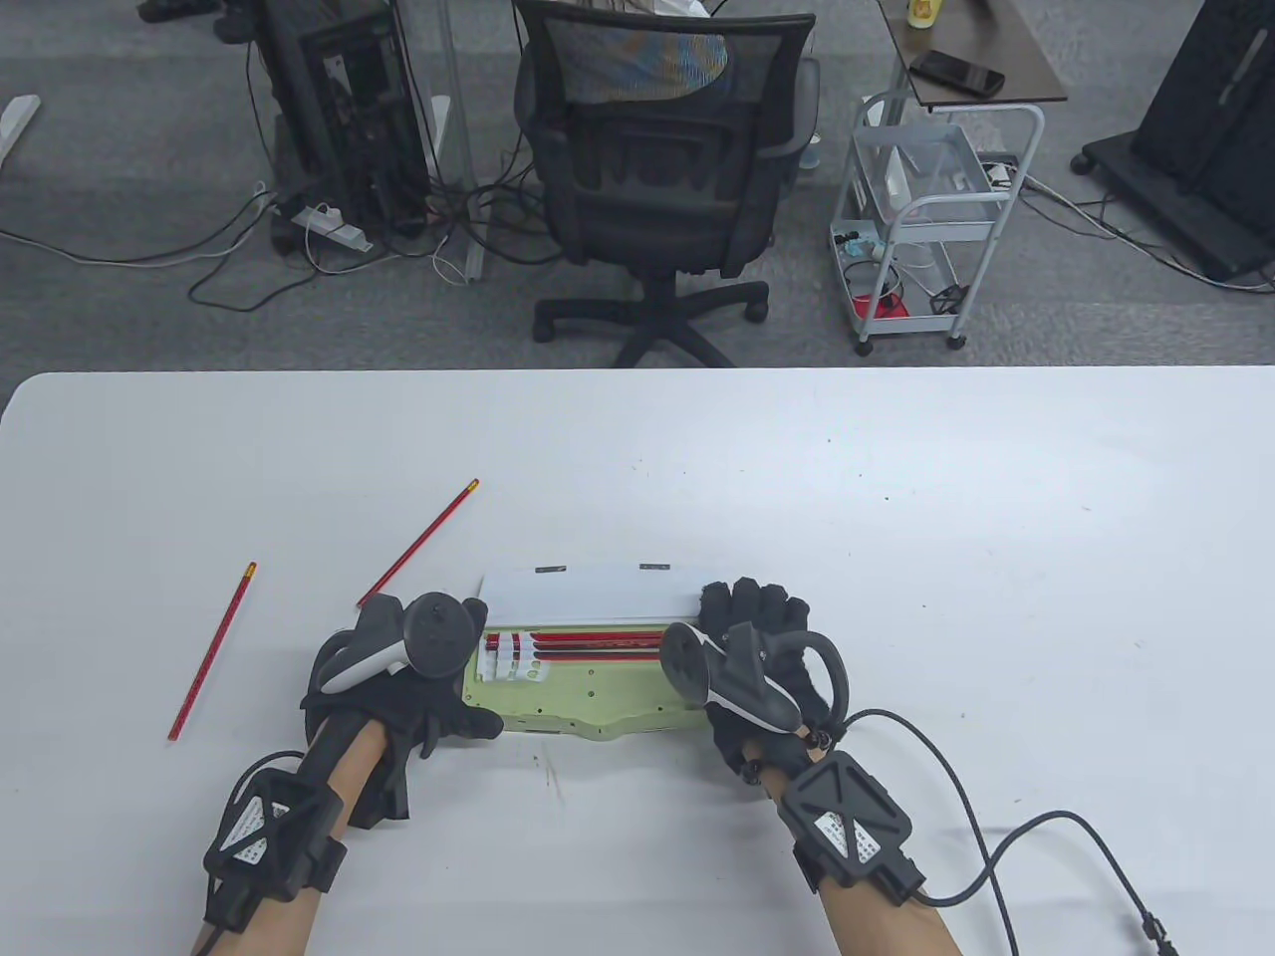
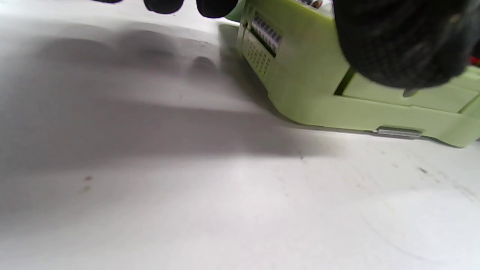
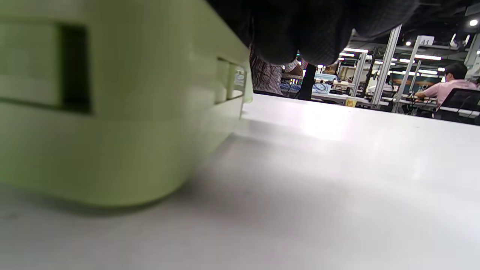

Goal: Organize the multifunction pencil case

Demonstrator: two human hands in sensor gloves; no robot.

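— So what is surrounding the white tabletop (image 1: 896, 478)?
— Grey carpet, an office chair (image 1: 662, 169), a cart (image 1: 926, 219).
— And the pencil case (image 1: 588, 687)?
— Lying open near the front edge, each grip clasping an end: left hand (image 1: 398, 677), right hand (image 1: 762, 657).

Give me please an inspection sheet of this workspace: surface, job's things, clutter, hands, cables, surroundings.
Surface: white table, a few small dark marks.
Job's things: green pencil case open, white lid raised; red pencils inside; two loose red pencils on the table to its left.
Clutter: nothing seen.
Hands: left hand at the case's left end, right hand at its right end; grip cannot be told.
Cables: glove cable trails from the right wrist.
Surroundings: office chair, wheeled cart, floor cables.
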